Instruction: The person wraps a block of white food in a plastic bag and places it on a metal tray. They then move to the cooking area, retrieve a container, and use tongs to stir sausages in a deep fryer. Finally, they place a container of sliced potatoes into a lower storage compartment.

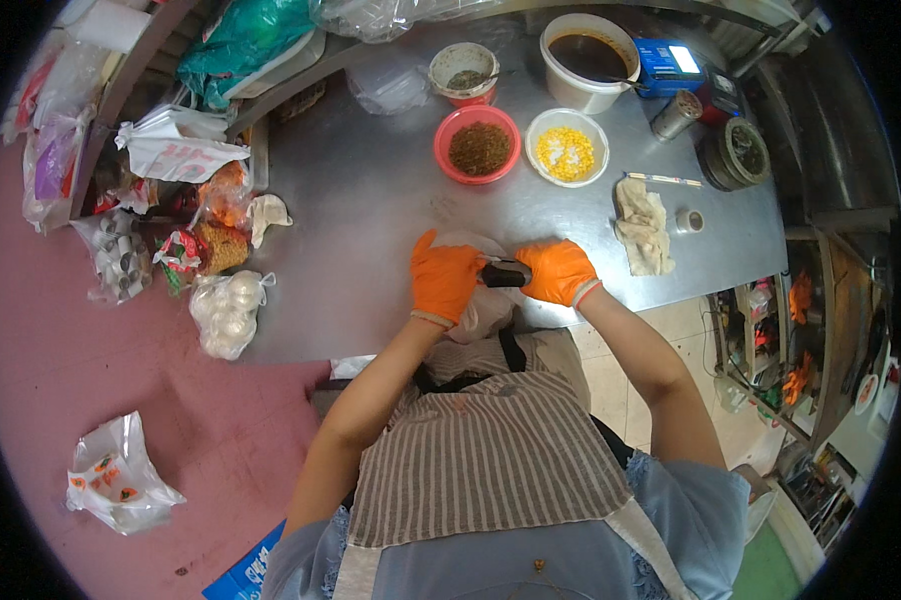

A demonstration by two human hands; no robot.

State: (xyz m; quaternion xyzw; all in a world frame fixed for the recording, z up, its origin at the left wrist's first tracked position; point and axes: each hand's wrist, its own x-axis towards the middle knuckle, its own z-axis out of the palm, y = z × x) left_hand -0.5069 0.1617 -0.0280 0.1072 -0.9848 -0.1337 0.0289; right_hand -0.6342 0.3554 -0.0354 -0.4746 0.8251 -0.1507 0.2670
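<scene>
My left hand [444, 276], in an orange glove, grips the left end of a small dark object [505, 276] with a black face; what it is cannot be made out. From the other side, my right hand [559, 271], gloved in orange too, has its fingers closed on the same object. A thin whitish plastic bag [482, 313] hangs below and behind my hands at the front edge of the metal table [345, 247]. Part of the bag is hidden by the left glove. Beyond my hands stand a red bowl of brown seasoning [479, 148] and a white bowl of corn kernels [565, 154].
A bucket of dark sauce [589, 56] and a tub with a spoon [464, 71] stand farther back. To the right lie a crumpled cloth [642, 229], a wrapped stick [662, 180] and a small cup [690, 220]. A knotted bag of pale round items [228, 311] rests at left.
</scene>
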